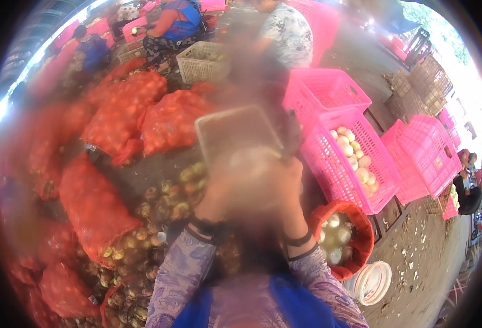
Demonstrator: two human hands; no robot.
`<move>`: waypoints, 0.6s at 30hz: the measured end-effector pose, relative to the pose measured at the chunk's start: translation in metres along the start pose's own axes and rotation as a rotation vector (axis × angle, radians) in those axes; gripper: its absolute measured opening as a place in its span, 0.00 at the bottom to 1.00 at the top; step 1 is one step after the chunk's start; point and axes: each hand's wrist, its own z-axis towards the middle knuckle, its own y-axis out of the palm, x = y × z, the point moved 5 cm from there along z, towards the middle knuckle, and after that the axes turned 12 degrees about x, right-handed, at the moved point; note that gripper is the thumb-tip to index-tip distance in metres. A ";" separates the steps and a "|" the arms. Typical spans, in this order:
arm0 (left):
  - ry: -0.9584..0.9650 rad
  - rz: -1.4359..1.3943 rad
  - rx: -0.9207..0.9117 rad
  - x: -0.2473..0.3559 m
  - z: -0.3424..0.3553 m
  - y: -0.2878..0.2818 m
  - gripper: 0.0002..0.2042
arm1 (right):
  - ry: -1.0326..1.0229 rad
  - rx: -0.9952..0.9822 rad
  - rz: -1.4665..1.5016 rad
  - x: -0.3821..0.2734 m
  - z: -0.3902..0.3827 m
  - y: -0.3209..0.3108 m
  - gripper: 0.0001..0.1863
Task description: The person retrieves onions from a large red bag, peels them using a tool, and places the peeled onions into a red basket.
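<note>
My left hand (pixel 219 191) and my right hand (pixel 288 177) are close together in front of me, in the middle of the head view. A smeared patch blurs their fingers, so I cannot make out what they hold, if anything. Just beyond them is a blurred tan rectangular thing with a pale rim (pixel 238 128); whether they touch it is unclear. Loose onions (pixel 170 199) with brownish skins lie on the ground to the left and below my arms. Right of my right forearm, an orange-red lined tub (pixel 365 232) holds peeled white onions (pixel 336 236) in cloudy liquid.
A pink crate (pixel 328 169) with pale onions (pixel 355 150) stands at the right, and more pink crates (pixel 421 153) are beyond. Full red mesh sacks (pixel 96 205) line the left. A white bucket (pixel 376 281) sits near the tub. Other people (pixel 178 24) work at the back.
</note>
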 end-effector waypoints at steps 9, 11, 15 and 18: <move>-0.043 -0.299 -0.017 0.040 -0.018 0.022 0.28 | -0.218 -0.012 0.218 -0.032 0.011 -0.009 0.08; 0.117 0.136 -0.076 0.040 -0.017 0.013 0.28 | -0.306 -0.058 0.104 -0.033 0.014 -0.013 0.09; -0.158 -0.150 -0.011 0.043 -0.024 0.028 0.28 | -0.217 -0.024 0.135 -0.024 0.017 -0.019 0.09; -0.156 -0.229 0.066 0.034 -0.026 0.021 0.28 | -0.120 -0.029 0.229 -0.006 0.015 -0.013 0.09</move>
